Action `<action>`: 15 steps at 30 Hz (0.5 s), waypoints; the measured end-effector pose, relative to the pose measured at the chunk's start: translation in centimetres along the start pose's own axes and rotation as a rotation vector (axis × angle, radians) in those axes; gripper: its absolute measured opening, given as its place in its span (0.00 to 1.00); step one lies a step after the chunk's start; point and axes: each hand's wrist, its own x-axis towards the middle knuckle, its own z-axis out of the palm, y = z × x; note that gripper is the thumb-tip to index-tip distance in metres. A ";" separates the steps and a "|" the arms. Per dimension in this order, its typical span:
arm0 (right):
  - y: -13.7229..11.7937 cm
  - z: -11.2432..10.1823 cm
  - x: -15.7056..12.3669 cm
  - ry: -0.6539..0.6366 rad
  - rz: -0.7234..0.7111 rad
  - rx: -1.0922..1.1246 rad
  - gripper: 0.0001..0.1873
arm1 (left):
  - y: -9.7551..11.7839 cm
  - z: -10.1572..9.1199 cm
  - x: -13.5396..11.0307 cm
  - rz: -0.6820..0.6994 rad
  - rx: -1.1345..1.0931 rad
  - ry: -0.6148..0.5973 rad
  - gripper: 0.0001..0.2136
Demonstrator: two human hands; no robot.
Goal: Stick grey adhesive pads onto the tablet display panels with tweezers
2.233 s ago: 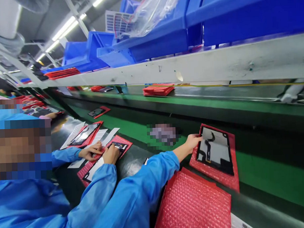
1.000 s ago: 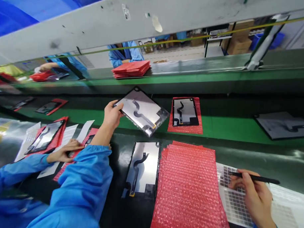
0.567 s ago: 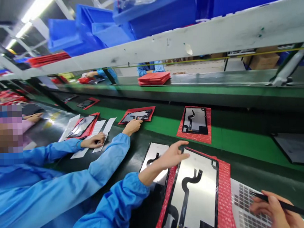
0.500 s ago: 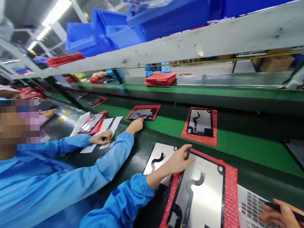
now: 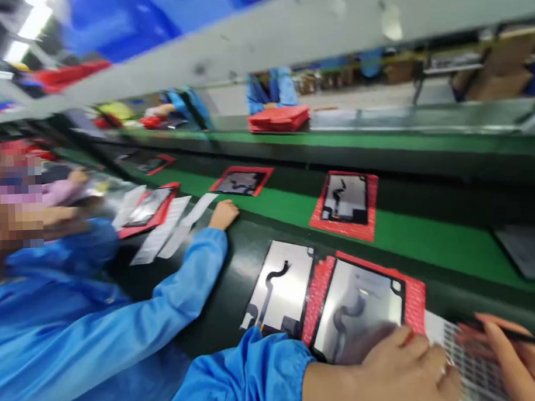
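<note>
A silver-backed display panel [image 5: 371, 279] with a black frame and a curved flex cable rests on red bubble wrap [image 5: 415, 303] in front of me. Across its near right part reaches my left hand [image 5: 400, 365], knuckles up and fingers bent down by the sticker sheet; the fingertips are hidden. My right hand [image 5: 516, 355], blurred at the right edge, grips black tweezers [image 5: 513, 332] above the white sheet of dark square stickers [image 5: 479, 368]. Left of the wrapped panel, partly under my sleeve, lies a second silver panel [image 5: 292, 278] with a black flex cable.
A green conveyor belt [image 5: 435, 241] carries panels on red wrap, including one panel [image 5: 346, 200] ahead. At left sits a co-worker in a blue sleeve [image 5: 183, 285], one hand [image 5: 224, 215] near the belt. Overhead runs a pale shelf beam [image 5: 288, 36]; a red stack [image 5: 278, 118] stands beyond.
My left hand has moved right and toward me, from the panel's upper left corner to its near right side. The co-worker's hand has drawn back from the belt panel. The view has shifted.
</note>
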 end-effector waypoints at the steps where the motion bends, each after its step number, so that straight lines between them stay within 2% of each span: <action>1: -0.7 -0.1 -0.1 0.005 0.025 -0.026 0.30 | 0.4 0.7 0.4 0.000 0.032 -0.004 0.27; 3: -2.0 0.0 -0.1 0.014 -0.009 -0.044 0.35 | 0.6 1.5 1.0 -0.018 0.082 -0.023 0.41; 5: -3.0 0.2 -0.1 -0.024 -0.011 -0.041 0.35 | 0.2 2.0 1.2 -0.030 0.121 -0.038 0.46; 10: -3.8 0.3 -0.9 -0.126 0.009 -0.068 0.28 | -0.6 2.4 0.9 -0.046 0.216 -0.006 0.44; 15: -3.9 0.0 -2.0 -0.233 0.010 -0.104 0.24 | -0.6 2.1 0.9 -0.050 0.235 0.023 0.43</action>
